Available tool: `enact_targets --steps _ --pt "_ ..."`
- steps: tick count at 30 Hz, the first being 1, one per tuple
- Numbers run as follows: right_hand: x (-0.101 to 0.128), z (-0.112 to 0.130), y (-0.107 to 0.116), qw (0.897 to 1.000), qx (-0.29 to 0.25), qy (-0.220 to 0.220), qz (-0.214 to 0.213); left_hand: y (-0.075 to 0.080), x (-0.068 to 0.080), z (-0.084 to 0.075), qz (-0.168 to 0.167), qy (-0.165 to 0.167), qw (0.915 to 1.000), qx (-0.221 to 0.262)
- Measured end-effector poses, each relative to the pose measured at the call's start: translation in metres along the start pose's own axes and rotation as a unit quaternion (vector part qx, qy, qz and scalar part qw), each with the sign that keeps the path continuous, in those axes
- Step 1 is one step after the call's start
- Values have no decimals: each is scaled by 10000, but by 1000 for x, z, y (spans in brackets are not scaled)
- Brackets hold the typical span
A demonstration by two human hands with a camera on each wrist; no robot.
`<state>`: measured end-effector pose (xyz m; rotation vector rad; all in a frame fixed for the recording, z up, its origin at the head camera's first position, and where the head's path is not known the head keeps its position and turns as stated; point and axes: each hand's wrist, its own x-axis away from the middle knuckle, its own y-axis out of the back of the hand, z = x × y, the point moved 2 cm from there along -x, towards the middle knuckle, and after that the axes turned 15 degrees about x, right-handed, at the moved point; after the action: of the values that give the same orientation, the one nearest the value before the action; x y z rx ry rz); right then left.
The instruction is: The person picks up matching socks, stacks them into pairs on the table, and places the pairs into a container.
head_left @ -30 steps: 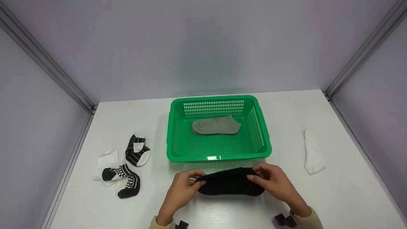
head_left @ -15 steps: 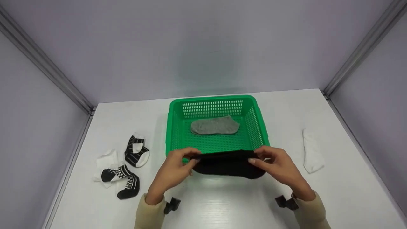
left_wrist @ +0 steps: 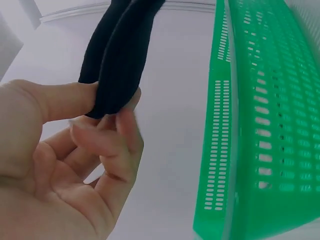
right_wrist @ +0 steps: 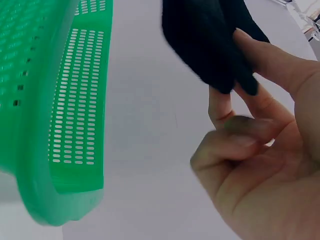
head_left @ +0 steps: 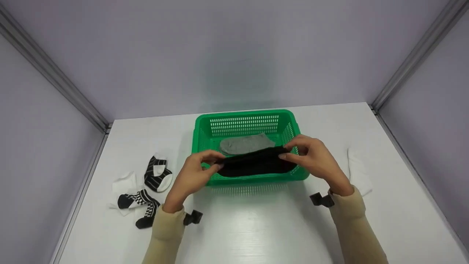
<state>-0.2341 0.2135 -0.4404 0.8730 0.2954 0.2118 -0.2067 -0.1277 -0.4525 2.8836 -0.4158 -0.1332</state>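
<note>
A pair of black socks (head_left: 256,163) is stretched flat between both hands, over the near part of the green basket (head_left: 256,179). My left hand (head_left: 194,170) pinches one end between thumb and fingers; in the left wrist view the black fabric (left_wrist: 122,55) shows two layers. The other end is pinched by my right hand (head_left: 311,156), and the right wrist view shows thumb and fingertips on the dark cloth (right_wrist: 200,45). Inside the basket, behind the black pair, lie grey socks (head_left: 245,143), partly covered in the head view.
Left of the basket lie a black striped sock (head_left: 157,174), a black-and-white checkered pair (head_left: 141,201) and a white sock (head_left: 124,183). A white sock (head_left: 359,168) lies at the right, partly behind the right arm. Walls enclose the table's (head_left: 238,227) back and sides.
Both hands have carried the black socks forward from the table in front of the basket to over it. The other socks and the basket have stayed in place.
</note>
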Motion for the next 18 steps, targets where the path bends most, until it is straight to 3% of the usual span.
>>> enact_targets --steps 4,9,13,18 --pt "-16 -6 -3 9989 -143 -325 311 6 -11 0 -140 22 9999 -84" --pt "-33 -10 -12 9942 -521 -697 635 13 -23 6 -137 236 9990 367" --pt "-41 -6 -17 9941 -584 -639 650 20 -30 7 -193 308 9968 709" --pt "-53 1 -15 9964 -606 -424 415 30 -41 -2 -456 129 9970 609"
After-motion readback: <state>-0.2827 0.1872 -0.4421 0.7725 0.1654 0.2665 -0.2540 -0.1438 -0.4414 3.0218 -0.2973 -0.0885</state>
